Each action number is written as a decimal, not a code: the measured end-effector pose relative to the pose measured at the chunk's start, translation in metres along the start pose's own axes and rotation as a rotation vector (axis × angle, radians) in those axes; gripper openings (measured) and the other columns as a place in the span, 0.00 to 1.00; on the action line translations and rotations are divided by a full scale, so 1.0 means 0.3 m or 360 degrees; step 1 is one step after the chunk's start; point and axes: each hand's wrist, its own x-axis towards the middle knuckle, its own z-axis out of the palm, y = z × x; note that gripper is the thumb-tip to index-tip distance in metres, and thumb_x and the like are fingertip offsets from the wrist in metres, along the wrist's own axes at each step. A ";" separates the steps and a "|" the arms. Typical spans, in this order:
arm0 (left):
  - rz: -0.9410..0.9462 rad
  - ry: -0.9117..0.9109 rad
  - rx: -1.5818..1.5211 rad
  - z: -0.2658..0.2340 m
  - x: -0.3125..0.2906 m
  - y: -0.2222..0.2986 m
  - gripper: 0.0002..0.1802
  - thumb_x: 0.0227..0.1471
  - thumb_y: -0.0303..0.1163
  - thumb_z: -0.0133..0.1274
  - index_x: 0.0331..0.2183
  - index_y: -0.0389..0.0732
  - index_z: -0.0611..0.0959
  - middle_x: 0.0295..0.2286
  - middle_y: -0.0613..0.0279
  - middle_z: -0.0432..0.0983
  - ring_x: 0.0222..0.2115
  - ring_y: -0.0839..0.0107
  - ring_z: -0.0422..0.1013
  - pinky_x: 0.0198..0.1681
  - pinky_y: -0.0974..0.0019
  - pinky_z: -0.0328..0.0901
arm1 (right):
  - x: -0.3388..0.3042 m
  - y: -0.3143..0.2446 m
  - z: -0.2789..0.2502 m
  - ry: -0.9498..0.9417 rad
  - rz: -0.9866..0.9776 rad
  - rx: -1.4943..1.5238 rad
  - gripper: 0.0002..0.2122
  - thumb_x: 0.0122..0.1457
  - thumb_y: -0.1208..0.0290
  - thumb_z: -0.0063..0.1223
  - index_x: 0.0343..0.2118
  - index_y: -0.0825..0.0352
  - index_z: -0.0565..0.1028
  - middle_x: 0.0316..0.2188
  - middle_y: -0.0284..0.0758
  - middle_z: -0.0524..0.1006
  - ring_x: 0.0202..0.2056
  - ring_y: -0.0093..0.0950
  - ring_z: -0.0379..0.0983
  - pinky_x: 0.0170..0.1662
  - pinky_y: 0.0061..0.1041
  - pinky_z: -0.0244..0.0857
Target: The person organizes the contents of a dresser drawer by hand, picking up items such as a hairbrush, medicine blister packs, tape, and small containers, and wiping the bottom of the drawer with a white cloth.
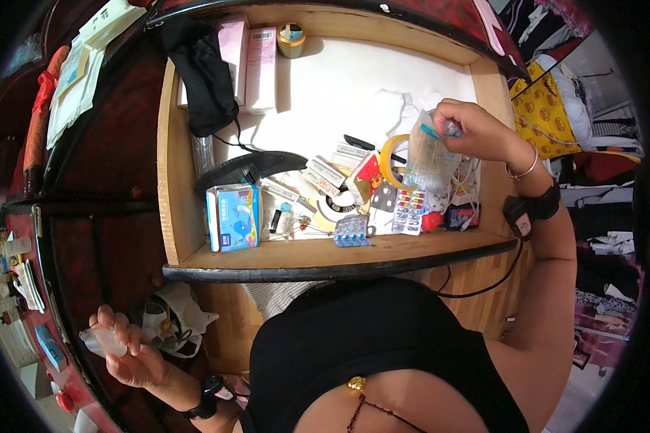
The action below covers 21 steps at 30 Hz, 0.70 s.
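Note:
My right hand (475, 130) is raised over the right side of an open wooden drawer (175, 209) and pinches the top of a clear plastic bag (427, 157) that hangs from it. Under the bag lie blister packs of pills (409, 211) and a roll of yellow tape (391, 155). My left hand (126, 350) is down at the lower left, outside the drawer, closed around a small clear plastic item (102, 339). Both wrists wear dark bands.
The drawer also holds a blue and white box (232, 216), a black hairbrush (249, 167), pink boxes (251, 65), a black cloth (206, 76), a small gold-lidded jar (291, 40) and small cartons. Clothes are piled at the right. Papers lie on dark furniture at the upper left.

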 end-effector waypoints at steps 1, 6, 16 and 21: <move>-0.0031 -0.0066 -0.0029 0.003 0.011 0.003 0.31 0.43 0.18 0.50 0.49 0.31 0.57 0.41 0.53 0.55 0.32 0.70 0.57 0.29 0.72 0.58 | 0.006 -0.031 0.014 0.0111 -0.0101 -0.0234 0.12 0.43 0.73 0.59 0.32 0.62 0.72 0.45 0.39 0.69 0.49 0.32 0.62 0.52 0.32 0.53; 0.0000 0.0118 0.0098 0.034 0.024 -0.070 0.31 0.39 0.22 0.57 0.46 0.33 0.62 0.38 0.55 0.57 0.29 0.72 0.59 0.23 0.76 0.61 | 0.080 -0.190 0.122 0.0949 -0.1059 -0.0898 0.08 0.49 0.72 0.53 0.32 0.67 0.72 0.41 0.38 0.72 0.44 0.34 0.66 0.49 0.33 0.56; -0.0164 0.0294 0.0561 0.106 -0.035 -0.145 0.29 0.35 0.32 0.63 0.37 0.36 0.65 0.34 0.44 0.69 0.21 0.69 0.69 0.18 0.75 0.66 | 0.369 -0.422 0.560 0.0252 -0.1878 -0.1197 0.09 0.49 0.75 0.46 0.35 0.67 0.70 0.30 0.33 0.71 0.36 0.28 0.68 0.41 0.28 0.60; -0.0273 0.0296 0.0524 0.079 -0.051 -0.162 0.36 0.34 0.32 0.62 0.46 0.36 0.64 0.34 0.47 0.71 0.22 0.67 0.70 0.22 0.67 0.68 | 0.347 -0.462 0.429 -0.0537 -0.0903 0.0232 0.12 0.56 0.76 0.45 0.43 0.71 0.67 0.36 0.35 0.73 0.36 0.22 0.69 0.40 0.22 0.63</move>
